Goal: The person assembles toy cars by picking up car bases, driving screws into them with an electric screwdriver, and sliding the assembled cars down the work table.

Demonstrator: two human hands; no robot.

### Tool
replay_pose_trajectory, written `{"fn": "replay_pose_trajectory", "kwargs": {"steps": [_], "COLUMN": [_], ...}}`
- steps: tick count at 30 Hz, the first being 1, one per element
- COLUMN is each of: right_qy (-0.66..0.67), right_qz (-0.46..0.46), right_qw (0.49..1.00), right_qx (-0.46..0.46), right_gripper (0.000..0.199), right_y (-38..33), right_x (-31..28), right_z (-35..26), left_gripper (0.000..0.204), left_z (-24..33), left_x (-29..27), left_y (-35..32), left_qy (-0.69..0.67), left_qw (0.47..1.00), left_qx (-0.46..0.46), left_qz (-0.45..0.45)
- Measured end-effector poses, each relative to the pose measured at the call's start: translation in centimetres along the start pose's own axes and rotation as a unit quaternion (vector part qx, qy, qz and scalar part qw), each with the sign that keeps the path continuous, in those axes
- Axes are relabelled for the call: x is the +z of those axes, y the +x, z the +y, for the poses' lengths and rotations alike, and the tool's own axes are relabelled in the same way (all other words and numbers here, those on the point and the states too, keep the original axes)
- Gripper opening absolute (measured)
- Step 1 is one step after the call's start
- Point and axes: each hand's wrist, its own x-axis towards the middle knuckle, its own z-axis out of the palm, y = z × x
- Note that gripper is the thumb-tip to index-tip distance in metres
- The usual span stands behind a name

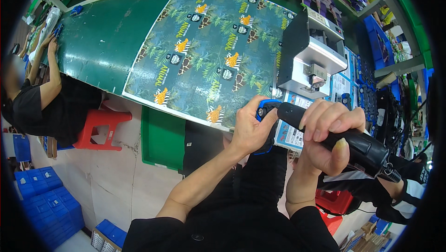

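Blue-and-black toy part (265, 112) is clamped in the left hand (251, 129) at the near edge of the green table (104, 33), just beside a printed card (291, 133). A black cylindrical power tool (344, 138) is gripped tightly by the right hand (327, 133). Large glossy jungle-patterned sheets (209, 50) cover the table's middle, beside a grey box-shaped machine (309, 54).

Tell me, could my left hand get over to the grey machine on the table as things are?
Probably not freely: the left hand is gripping a blue and black part, and the right hand with its black tool lies between it and the grey machine.
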Motion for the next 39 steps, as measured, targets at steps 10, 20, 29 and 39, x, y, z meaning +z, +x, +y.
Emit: {"fn": "replay_pose_trajectory", "kwargs": {"steps": [10,20,29,39], "right_qy": [0.037,0.076,-0.086,-0.171], "right_qz": [-0.016,-0.067,0.031,0.031], "right_qw": [0.999,0.994,0.995,0.984], "right_qx": [-0.019,-0.039,-0.042,0.027], "right_gripper": [0.036,0.023,0.024,0.023], "right_y": [-0.8,-1.0,2.7,5.3], "right_x": [0.2,-1.2,-7.7,-12.6], "right_z": [1.7,0.5,-1.7,2.6], "left_gripper": [0.018,0.022,0.032,0.045], "left_z": [-0.2,-0.4,-0.3,0.2], "left_x": [-2.1,-1.0,-3.2,-5.4], "left_y": [-0.4,-0.7,2.1,0.5], "left_qy": [0.106,0.007,-0.566,-0.478], "left_qw": [0.992,0.996,0.799,0.868], "left_qx": [0.054,0.079,-0.201,-0.130], "left_qz": [0.031,0.034,-0.015,-0.022]}}
